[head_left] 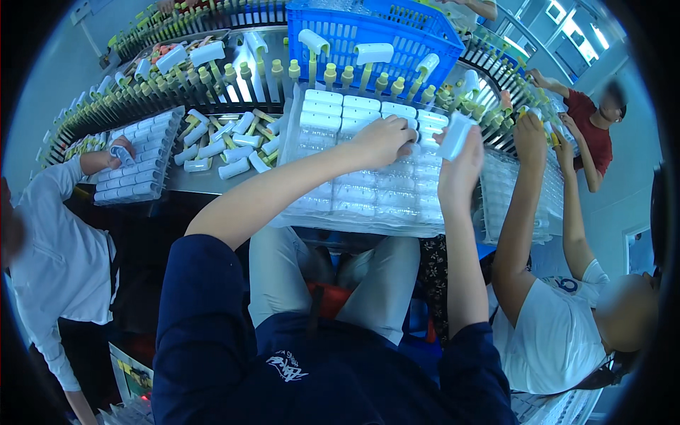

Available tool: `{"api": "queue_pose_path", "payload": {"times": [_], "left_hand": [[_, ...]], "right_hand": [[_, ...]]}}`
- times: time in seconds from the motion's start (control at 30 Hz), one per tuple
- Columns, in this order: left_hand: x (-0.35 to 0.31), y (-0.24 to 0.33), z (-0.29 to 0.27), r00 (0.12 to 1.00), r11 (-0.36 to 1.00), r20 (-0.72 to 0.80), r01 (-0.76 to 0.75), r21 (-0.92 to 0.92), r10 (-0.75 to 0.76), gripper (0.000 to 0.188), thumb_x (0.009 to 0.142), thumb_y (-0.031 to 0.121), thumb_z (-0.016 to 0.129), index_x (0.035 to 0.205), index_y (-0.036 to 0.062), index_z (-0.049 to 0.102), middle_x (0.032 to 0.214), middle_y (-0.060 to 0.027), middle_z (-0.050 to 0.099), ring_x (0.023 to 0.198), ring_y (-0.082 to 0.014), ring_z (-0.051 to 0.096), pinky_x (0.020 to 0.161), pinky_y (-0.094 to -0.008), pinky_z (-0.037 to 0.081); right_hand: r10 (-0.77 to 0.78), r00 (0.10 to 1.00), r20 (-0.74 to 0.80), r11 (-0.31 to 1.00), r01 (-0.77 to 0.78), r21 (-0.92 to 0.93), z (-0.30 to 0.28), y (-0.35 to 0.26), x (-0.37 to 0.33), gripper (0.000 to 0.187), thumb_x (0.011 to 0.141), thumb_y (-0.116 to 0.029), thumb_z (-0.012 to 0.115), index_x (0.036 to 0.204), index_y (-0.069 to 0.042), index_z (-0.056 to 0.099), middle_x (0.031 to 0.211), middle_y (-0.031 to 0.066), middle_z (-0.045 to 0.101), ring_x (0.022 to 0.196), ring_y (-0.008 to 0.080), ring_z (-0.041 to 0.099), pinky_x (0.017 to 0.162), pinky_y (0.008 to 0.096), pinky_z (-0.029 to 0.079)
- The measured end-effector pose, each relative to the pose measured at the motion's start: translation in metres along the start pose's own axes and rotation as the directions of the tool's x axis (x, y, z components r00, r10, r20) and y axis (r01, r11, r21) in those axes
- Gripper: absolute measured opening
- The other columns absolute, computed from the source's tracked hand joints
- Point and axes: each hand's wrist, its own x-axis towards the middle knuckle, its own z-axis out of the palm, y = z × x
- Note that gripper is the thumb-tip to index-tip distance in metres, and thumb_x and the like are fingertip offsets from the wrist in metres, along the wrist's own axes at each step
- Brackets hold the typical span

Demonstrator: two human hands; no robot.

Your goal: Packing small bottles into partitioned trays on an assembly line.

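Observation:
A white curved plastic shell [457,136] is in my right hand [460,170], held upright over the right edge of a clear plastic tray [354,225]. My left hand [386,142] is over the middle of this tray with its fingers curled down; whatever they grip is hidden. White shells [322,108] fill the tray's far rows and part of its right side. Its nearer left pockets look see-through, and I cannot tell what is in them.
Yellow-tipped pegs [347,74] on a conveyor carry some shells beyond the tray. A blue crate [375,35] stands behind. Loose shells with yellow holders [230,145] lie on the metal table to the left. Co-workers handle parts at a left tray [134,170] and at the right.

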Motion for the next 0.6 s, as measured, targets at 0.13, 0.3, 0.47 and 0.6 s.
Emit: {"api": "queue_pose_path", "payload": {"times": [0.13,0.3,0.47,0.6], "left_hand": [[-0.007,-0.005,0.002,0.993,0.985,-0.101,-0.078,-0.152,0.063,0.023,0.088,0.021,0.065,0.107,0.0094,0.064,0.102,-0.0078,0.059,0.103,-0.0281,0.054,0.09,-0.0398,0.043],[-0.004,-0.002,0.0,0.996,0.989,-0.08,-0.048,-0.139,0.038,0.023,0.089,0.022,0.064,0.108,0.0097,0.064,0.101,-0.0072,0.059,0.102,-0.0278,0.054,0.089,-0.0393,0.043],[-0.007,-0.005,0.0,0.996,0.992,-0.084,-0.035,-0.12,0.025,0.023,0.09,0.023,0.063,0.109,0.0097,0.064,0.105,-0.007,0.06,0.103,-0.0273,0.055,0.092,-0.0387,0.043],[-0.005,-0.002,0.001,0.996,0.992,-0.084,-0.045,-0.122,0.034,0.023,0.091,0.024,0.062,0.109,0.0096,0.065,0.105,-0.0069,0.06,0.103,-0.0273,0.055,0.092,-0.0389,0.043]], "right_hand": [[-0.073,0.842,0.534,0.675,-0.353,0.648,0.02,-0.118,-0.076,0.05,0.102,-0.045,0.041,0.127,-0.002,0.045,0.083,0.0061,0.053,0.067,0.0158,0.052,0.09,0.0431,0.046],[-0.241,0.641,0.729,0.573,-0.512,0.64,0.024,-0.182,-0.11,0.022,0.099,-0.016,0.045,0.116,-0.004,0.048,0.084,0.0108,0.06,0.057,0.0177,0.06,0.08,0.0361,0.055],[-0.271,0.577,0.77,0.525,-0.582,0.621,0.02,-0.192,-0.117,0.02,0.092,-0.008,0.053,0.112,-0.004,0.053,0.084,0.0114,0.062,0.061,0.02,0.063,0.08,0.0359,0.056],[-0.321,0.508,0.8,0.497,-0.628,0.599,0.022,-0.197,-0.122,0.022,0.088,-0.002,0.059,0.109,-0.004,0.056,0.084,0.0118,0.063,0.064,0.0219,0.065,0.081,0.0357,0.058]]}}
